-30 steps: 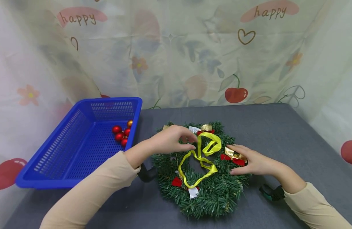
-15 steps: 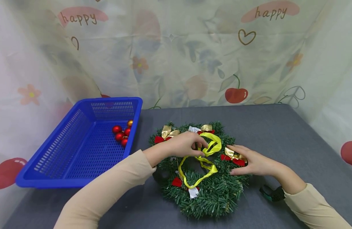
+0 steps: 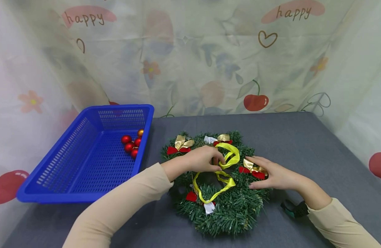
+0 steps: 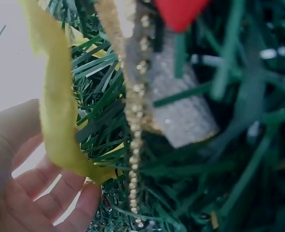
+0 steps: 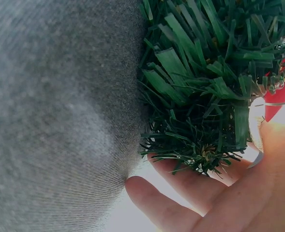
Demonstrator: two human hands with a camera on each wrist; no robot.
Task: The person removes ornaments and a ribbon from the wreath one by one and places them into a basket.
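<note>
A green Christmas wreath (image 3: 237, 213) lies on the grey table, dressed with red, gold and white bows. Yellow ribbon (image 3: 230, 148) is draped in loops over its middle. My left hand (image 3: 204, 159) reaches over the wreath's centre and pinches the yellow ribbon, hiding where its loops cross. In the left wrist view, the ribbon (image 4: 57, 116) runs past the thumb to the curled fingers, beside a gold bead string (image 4: 136, 125). At the wreath's right side, my right hand (image 3: 274, 175) rests with thumb and fingers spread around a gold-and-red bow (image 3: 252, 168).
A blue plastic basket (image 3: 85, 198) stands on the left, holding several red baubles (image 3: 128, 147) and a gold bauble (image 3: 140, 133) by its right wall. Behind the grey table (image 3: 280, 134) hangs a printed curtain (image 3: 184, 69).
My left hand has moved right and slightly down onto the ribbon's crossing, its fingers closing there. The gold-and-red bow at the wreath's upper left has come into sight. My right hand stays put.
</note>
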